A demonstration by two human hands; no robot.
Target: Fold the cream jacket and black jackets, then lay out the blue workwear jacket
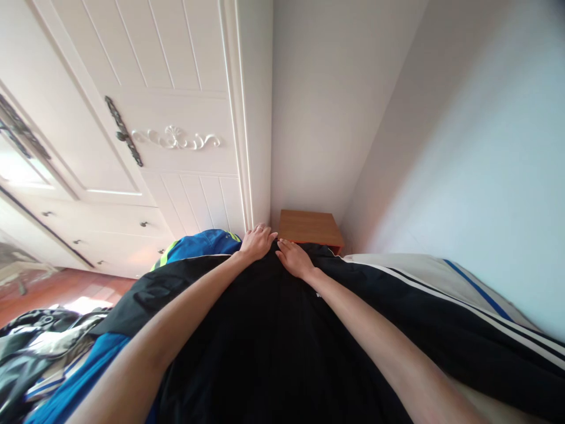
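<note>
A black garment (265, 341) with white stripes along its right sleeve lies spread out in front of me. Both hands rest at its far edge, close together. My left hand (258, 241) lies on the cloth with its fingers apart, a ring on one finger. Just to the right, my right hand (295, 258) lies flat on the same cloth, fingers stretched out. Under the black garment, a blue garment (203, 242) with yellow-green stripes shows at the left, and a pale cloth (424, 263) with a blue stripe shows at the right.
A white wardrobe (189, 112) with dark metal handles stands at the left. A small wooden cabinet (309, 228) sits beyond the hands against the wall. The right side is bounded by a pale wall (477, 165). Piled clothes (48, 347) lie at the lower left, near a reddish floor (79, 288).
</note>
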